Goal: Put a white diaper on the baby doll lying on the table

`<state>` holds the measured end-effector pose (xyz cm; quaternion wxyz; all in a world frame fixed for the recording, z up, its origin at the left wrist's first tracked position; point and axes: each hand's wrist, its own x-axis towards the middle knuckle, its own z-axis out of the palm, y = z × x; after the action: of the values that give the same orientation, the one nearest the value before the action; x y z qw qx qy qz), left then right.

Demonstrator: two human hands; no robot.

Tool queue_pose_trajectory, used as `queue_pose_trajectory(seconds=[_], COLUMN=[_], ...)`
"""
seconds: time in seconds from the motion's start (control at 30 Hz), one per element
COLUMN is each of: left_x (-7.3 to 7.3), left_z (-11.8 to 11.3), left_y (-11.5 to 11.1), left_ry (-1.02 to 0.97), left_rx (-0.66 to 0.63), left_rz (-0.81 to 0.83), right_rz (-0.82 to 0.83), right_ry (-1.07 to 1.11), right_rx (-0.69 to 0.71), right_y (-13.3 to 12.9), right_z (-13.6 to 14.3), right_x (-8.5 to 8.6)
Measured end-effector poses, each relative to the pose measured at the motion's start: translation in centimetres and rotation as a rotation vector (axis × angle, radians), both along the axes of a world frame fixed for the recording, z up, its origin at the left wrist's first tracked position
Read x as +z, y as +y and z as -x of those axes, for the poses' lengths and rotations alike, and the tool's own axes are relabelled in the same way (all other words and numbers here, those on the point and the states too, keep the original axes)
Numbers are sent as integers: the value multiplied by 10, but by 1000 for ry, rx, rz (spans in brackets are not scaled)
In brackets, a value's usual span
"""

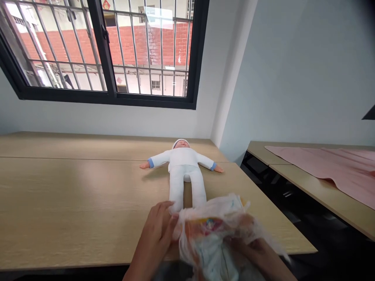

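A clear plastic bag of diapers (pixel 213 234), printed orange with a small picture, is held above the table's front edge, its thin film blurred. My left hand (pixel 155 234) is at the bag's left side, thumb and fingers closed on the film's edge, close by the doll's foot. On the other side, my right hand (pixel 253 249) grips the bag, its fingers partly covered by film. Just beyond lies a baby doll (pixel 184 158) on its back, in white clothes and cap with blue cuffs, arms spread and legs towards me. The bag partly hides its feet.
The doll lies on a light wooden table (pixel 88 207) whose right edge slants towards me. Across a dark gap, a second table (pixel 293 181) carries a pink cloth (pixel 331 168). A barred window (pixel 111 50) is in the wall behind.
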<state>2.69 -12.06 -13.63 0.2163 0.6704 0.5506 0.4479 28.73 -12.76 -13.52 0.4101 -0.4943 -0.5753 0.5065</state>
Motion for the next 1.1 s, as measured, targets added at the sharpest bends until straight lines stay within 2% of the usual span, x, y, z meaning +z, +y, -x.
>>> queue_pose_trajectory(seconds=[0.1,0.2,0.5,0.73,0.83,0.93,1.0,1.1], left_x=[-13,-17,7,9,-1,-21,-35,-48], left_z=[1,-4,-9,-17,-17,-12,-9,-10], left_y=[25,39,36,34,32,35,41,50], left_ry=[119,245,573,660,606,431,238,-161], left_rx=[24,8,98,175,171,150,146,56], left_rz=[27,101,253,218,218,170,107,106], right_rz=[13,39,37,-19,-22,-19,0,47], right_ry=[36,46,1,-27,-16,8,57,162], right_rx=[34,105,228,237,180,10,-76,-64], right_y=[14,18,15,15,17,20,22,23], right_z=[2,6,14,19,13,0,-6,-6], right_x=[-11,-19,-24,-28,-28,-25,-21,-17])
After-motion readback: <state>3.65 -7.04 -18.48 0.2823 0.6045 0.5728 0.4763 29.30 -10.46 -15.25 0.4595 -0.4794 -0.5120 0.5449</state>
